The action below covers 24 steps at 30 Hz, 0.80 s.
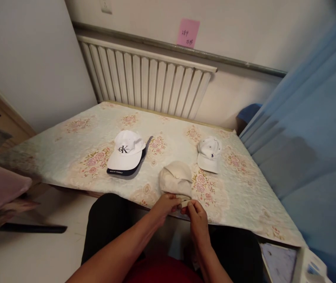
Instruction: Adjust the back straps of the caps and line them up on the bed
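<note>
Beige cap (175, 180) is located at the near edge of the floral-covered worktop (239, 204), between and nearer than the white cap with black lettering (126, 147) and the small white cap (211, 151). Low weight and soft, creasing fabric are expected; slip and breakage rated unlikely. Crown judged easily dented, so a grip is best taken at the strap or hem (brim not made out from here).

Strap end (185, 203) is pinched by both hands, fingers nearly closed. Left hand (169, 202): thumb and fingers brought together at the cap's near edge. Right hand (196, 209): strap held at thumb and fingertips, other fingers curled. Exact finger contact cannot be told; partly hidden. Both forearms are extended forward and angled inward, hands close together, palms not visible.
</note>
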{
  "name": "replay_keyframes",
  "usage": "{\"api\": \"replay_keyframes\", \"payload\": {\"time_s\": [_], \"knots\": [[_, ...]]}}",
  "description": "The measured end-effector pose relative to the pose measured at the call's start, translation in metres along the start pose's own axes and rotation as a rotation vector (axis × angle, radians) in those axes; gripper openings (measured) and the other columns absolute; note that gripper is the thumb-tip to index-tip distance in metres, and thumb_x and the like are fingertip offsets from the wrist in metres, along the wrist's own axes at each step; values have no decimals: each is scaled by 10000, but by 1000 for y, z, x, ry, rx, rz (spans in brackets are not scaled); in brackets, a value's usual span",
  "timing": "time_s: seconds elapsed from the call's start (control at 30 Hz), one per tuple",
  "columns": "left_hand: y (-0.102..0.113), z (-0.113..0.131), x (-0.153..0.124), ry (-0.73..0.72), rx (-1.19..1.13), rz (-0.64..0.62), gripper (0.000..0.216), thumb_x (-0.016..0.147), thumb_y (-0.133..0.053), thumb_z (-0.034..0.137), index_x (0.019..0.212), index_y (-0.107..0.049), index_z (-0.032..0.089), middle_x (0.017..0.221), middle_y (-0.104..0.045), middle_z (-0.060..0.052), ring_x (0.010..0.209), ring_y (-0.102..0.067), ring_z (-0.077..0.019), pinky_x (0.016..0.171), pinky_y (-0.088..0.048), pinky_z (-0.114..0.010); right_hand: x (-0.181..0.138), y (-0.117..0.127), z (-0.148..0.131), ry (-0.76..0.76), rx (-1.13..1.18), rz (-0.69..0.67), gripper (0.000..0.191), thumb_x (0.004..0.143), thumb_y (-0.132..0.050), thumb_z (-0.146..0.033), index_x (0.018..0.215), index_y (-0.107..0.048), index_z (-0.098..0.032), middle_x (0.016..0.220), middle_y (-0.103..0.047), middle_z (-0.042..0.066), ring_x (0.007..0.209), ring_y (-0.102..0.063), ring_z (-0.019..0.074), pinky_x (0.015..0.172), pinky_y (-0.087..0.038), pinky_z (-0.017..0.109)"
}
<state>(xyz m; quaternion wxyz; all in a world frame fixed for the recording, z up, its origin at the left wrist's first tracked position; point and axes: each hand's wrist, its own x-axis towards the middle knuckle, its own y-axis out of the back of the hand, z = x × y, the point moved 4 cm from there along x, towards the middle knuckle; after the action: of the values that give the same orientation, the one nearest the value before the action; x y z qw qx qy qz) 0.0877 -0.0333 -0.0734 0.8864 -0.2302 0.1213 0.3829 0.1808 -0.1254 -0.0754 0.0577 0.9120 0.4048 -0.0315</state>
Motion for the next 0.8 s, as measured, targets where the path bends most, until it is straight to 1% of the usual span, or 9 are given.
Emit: {"api": "replay_keyframes", "payload": {"time_s": [0.07,0.2,0.33,0.47,0.53,0.63,0.7,0.8], "knots": [[0,-2,2,28,2,19,120,625,-611,221,640,-633,104,560,-587,-10,496,-469,-84,517,-303,-230,0,0,0,7,-5,-2,200,788,-532,-396,702,-586,-223,600,-598,-15,635,-545,185,638,-413,285],[-1,-5,0,51,-53,36,169,636,-597,238,742,-655,120,670,-646,-33,586,-565,-125,577,-402,-249,0,0,4,2,41,-2,208,781,-543,-418,728,-594,-224,619,-604,-15,641,-559,187,641,-430,290],[-4,-3,-3,18,-138,5,207,622,-628,259,771,-652,117,751,-669,-62,650,-602,-152,637,-463,-287,-1,-1,9,-56,134,44,224,764,-565,-447,757,-595,-225,616,-593,-24,599,-549,172,612,-443,286],[-2,2,-2,-7,-212,-18,211,624,-680,268,772,-648,122,757,-658,-58,665,-595,-147,645,-469,-282,-3,-1,13,-140,307,112,233,733,-593,-464,738,-587,-231,651,-606,-12,572,-549,165,578,-456,296],[-2,5,-1,-15,-257,-29,213,625,-699,275,755,-639,118,741,-646,-52,642,-583,-135,639,-468,-276,-4,-4,18,-242,431,64,225,701,-630,-447,737,-595,-228,663,-622,4,566,-560,170,559,-461,305],[-2,8,0,-20,-280,-35,223,615,-716,287,716,-618,114,694,-622,-37,592,-566,-122,644,-478,-291,-6,-12,23,-372,595,-63,215,669,-685,-402,769,-625,-221,727,-663,34,597,-590,173,567,-470,308],[-3,9,-1,-26,-282,-36,225,614,-720,286,712,-607,118,695,-620,-36,600,-575,-129,666,-489,-311,-5,-15,23,-383,650,-108,184,669,-703,-372,758,-628,-229,741,-669,29,614,-597,166,568,-467,298],[-3,8,-2,-44,-284,-41,197,637,-709,274,713,-592,135,707,-628,-34,626,-588,-136,684,-495,-315,-1,-17,21,-338,620,-131,152,686,-692,-363,749,-621,-245,730,-658,18,612,-593,167,547,-457,296]]}}
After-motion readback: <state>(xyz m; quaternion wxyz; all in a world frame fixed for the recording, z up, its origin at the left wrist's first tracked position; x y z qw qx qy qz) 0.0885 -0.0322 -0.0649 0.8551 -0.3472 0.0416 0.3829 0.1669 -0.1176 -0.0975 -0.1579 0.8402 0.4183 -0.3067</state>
